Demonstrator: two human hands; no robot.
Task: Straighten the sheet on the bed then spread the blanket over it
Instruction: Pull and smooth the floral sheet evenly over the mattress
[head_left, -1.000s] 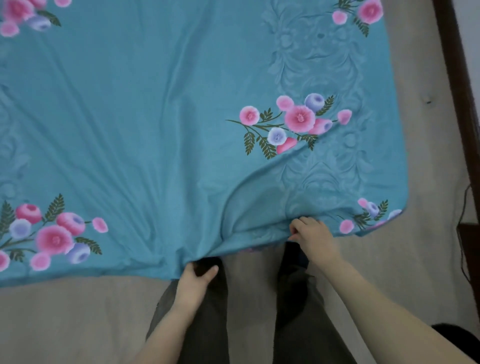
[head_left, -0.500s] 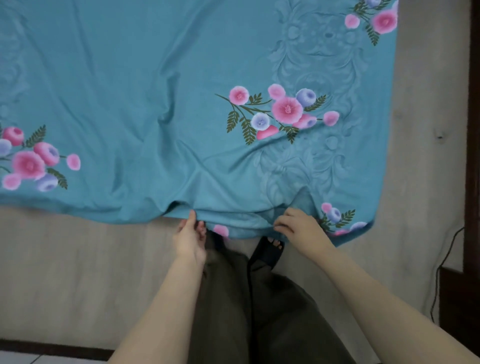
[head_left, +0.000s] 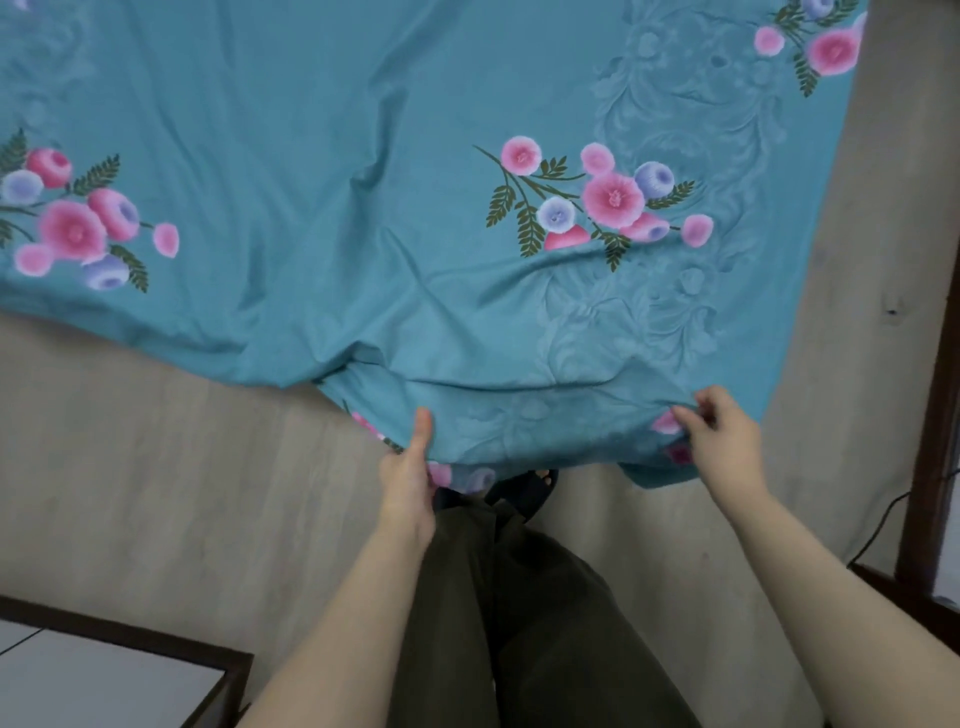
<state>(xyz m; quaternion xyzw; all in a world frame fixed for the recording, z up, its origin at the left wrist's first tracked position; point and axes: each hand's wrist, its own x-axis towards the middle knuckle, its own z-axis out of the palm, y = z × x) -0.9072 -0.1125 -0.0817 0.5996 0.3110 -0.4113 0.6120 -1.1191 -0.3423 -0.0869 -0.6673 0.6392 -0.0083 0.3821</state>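
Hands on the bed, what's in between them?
In the head view, the near edge of the blue flowered sheet runs between the left hand and the right hand; both hold it.

The sheet (head_left: 363, 208) is teal fabric printed with pink and lilac flower clusters. It lies creased and askew over the beige mattress (head_left: 156, 467). Its near edge is bunched, gripped by the left hand (head_left: 408, 478) and pinched by the right hand (head_left: 727, 441).

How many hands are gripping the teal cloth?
2. The left hand pinches the near edge of the teal cloth at centre; the right hand pinches the same edge near its right corner. Neither is hidden.
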